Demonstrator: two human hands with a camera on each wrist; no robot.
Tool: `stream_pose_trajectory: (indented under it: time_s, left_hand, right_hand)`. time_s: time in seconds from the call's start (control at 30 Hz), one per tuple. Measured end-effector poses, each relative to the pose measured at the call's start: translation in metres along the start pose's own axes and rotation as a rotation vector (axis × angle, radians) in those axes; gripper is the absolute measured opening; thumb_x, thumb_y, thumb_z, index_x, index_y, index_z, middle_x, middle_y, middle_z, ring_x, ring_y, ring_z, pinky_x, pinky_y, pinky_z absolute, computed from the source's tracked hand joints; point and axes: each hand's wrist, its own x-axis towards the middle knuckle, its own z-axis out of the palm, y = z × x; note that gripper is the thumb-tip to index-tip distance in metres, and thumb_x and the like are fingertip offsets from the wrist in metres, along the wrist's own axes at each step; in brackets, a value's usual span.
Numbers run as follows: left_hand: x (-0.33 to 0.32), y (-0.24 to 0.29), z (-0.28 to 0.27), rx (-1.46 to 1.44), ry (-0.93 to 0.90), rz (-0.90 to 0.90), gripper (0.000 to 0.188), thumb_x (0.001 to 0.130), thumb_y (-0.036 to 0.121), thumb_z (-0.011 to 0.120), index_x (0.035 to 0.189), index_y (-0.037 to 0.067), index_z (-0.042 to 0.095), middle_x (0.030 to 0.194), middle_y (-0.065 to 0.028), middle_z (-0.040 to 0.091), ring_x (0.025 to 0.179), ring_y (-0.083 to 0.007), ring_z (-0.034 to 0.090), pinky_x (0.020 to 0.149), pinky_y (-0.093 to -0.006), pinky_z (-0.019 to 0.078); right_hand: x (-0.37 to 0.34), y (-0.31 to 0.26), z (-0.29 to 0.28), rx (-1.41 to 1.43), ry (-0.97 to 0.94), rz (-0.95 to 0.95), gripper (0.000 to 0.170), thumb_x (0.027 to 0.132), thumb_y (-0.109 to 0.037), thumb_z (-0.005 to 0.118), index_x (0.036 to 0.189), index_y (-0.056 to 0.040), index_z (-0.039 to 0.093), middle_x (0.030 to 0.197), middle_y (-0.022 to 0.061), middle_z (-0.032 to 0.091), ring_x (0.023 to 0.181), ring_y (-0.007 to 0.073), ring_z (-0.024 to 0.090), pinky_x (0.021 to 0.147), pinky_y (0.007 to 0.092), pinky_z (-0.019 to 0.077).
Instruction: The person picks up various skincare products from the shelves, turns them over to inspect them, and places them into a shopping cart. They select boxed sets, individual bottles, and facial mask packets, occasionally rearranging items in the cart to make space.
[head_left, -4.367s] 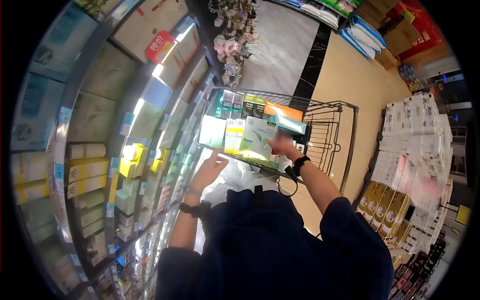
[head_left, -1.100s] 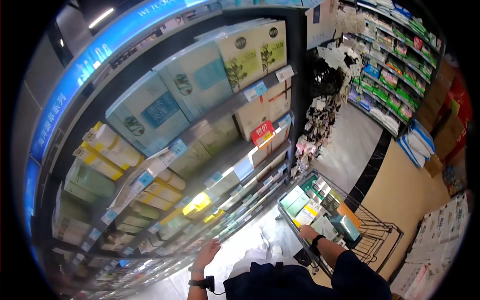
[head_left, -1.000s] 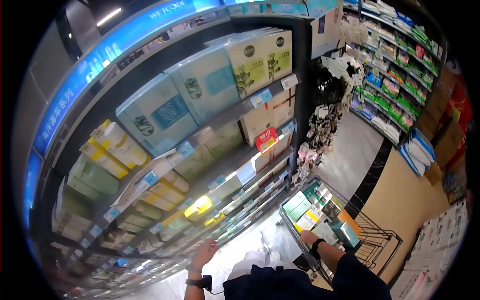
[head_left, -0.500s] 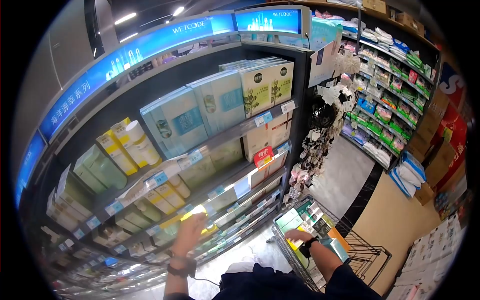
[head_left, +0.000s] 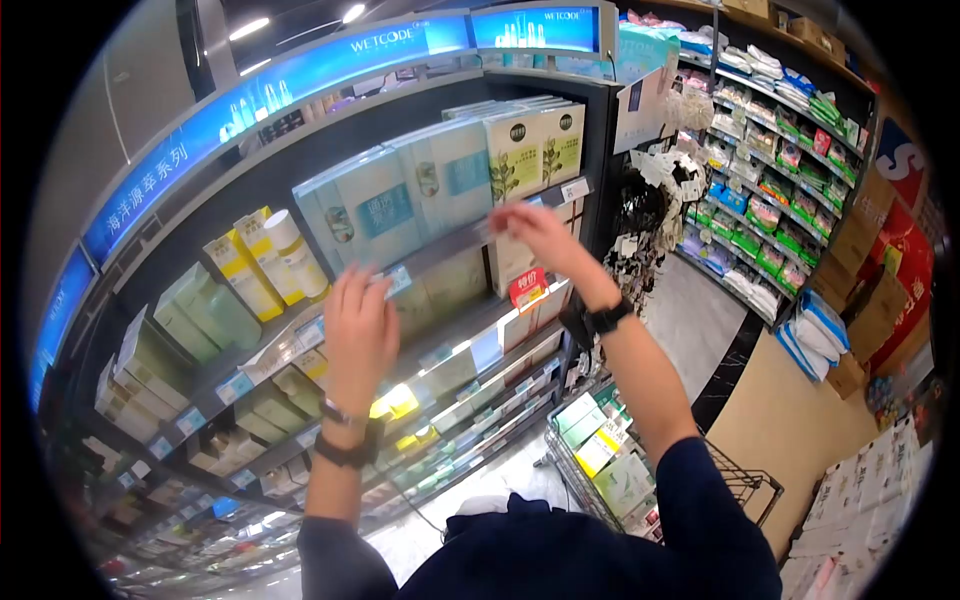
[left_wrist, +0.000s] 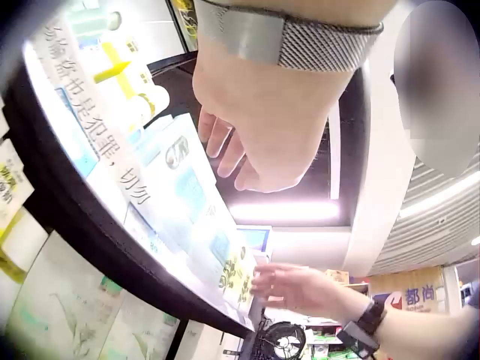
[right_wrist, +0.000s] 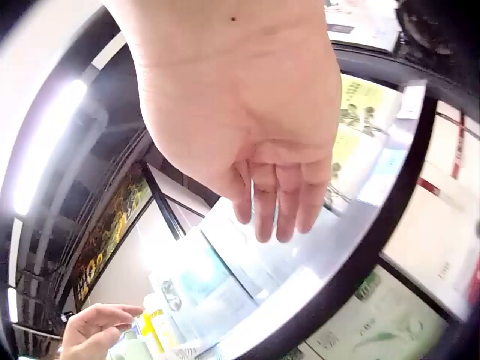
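Both hands are raised in front of a shelf of boxed goods. My left hand (head_left: 360, 325) has its fingers extended and holds nothing, overlapping the shelf edge below the large light-blue boxes (head_left: 370, 215). My right hand (head_left: 545, 240), also holding nothing, is farther right, near the cream-and-green boxes with a plant print (head_left: 513, 160). In the right wrist view its fingers (right_wrist: 287, 202) extend in front of the blue boxes. The left wrist view shows the left hand's fingers (left_wrist: 231, 154) close to a blue box. Left of these boxes stand a white bottle (head_left: 290, 255) and yellow-and-white cartons (head_left: 245, 275).
A wire shopping cart (head_left: 765, 485) with several boxes (head_left: 625, 483) stands at lower right. Pale green cartons (head_left: 200, 315) fill the shelf's left part. Hair accessories (head_left: 640, 215) hang at the shelf end, and stacked white packs (head_left: 860, 500) are at far right.
The view has turned from the cart up to the shelf. My right hand has left the cart and risen to the shelf; my left hand has risen too.
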Motion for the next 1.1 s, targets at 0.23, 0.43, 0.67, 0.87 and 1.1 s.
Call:
stream_pose_trajectory:
  time_s: [0.23,0.43,0.67,0.87,1.1]
  left_hand:
    - [0.074,-0.047,-0.020,0.257,0.267,-0.030,0.041,0.088,0.013,0.065,0.127,0.002,0.058,0.136,-0.0161,0.056,0.134,-0.0376,0.045,0.109,-0.0466,0.0388]
    - [0.093,-0.076,-0.021,0.349,0.148,-0.010,0.044,0.093,0.023,0.065,0.131,0.002,0.058,0.139,-0.0172,0.054,0.135,-0.0379,0.044,0.109,-0.0472,0.0384]
    - [0.075,-0.055,-0.033,0.035,0.104,-0.018,0.037,0.087,0.010,0.070,0.120,0.004,0.056,0.126,-0.0153,0.061,0.102,-0.0343,0.060,0.087,-0.0425,0.0488]
    - [0.056,-0.048,-0.022,-0.432,0.098,-0.198,0.052,0.080,0.006,0.077,0.127,0.006,0.056,0.107,-0.0095,0.071,0.082,-0.0183,0.067,0.073,-0.0315,0.0525]
    - [0.036,-0.063,0.005,-0.562,-0.075,-0.169,0.033,0.081,0.003,0.075,0.113,0.003,0.067,0.102,-0.0113,0.074,0.092,-0.0238,0.071,0.080,-0.0307,0.0533]
  right_hand:
    - [0.089,-0.055,0.008,-0.554,0.265,-0.279,0.032,0.091,0.000,0.051,0.120,0.0002,0.064,0.107,0.0174,0.071,0.104,0.0304,0.068,0.091,0.0381,0.0522]
    - [0.141,-0.034,0.010,-1.034,0.214,-0.541,0.042,0.087,0.001,0.052,0.128,0.0023,0.058,0.125,0.0199,0.064,0.126,0.0378,0.055,0.104,0.0443,0.0468]
    - [0.139,-0.041,0.004,-1.075,0.096,-0.564,0.040,0.086,-0.004,0.059,0.125,0.0022,0.060,0.121,0.0174,0.064,0.123,0.0359,0.055,0.104,0.0428,0.0470]
    - [0.134,-0.051,-0.004,-0.970,0.036,-0.518,0.042,0.080,-0.003,0.067,0.122,-0.0012,0.062,0.116,0.0143,0.063,0.116,0.0338,0.057,0.100,0.0422,0.0486]
    - [0.142,-0.075,-0.020,-0.801,-0.180,-0.338,0.038,0.078,-0.007,0.074,0.115,-0.0024,0.064,0.113,0.0127,0.064,0.109,0.0330,0.061,0.093,0.0402,0.0504]
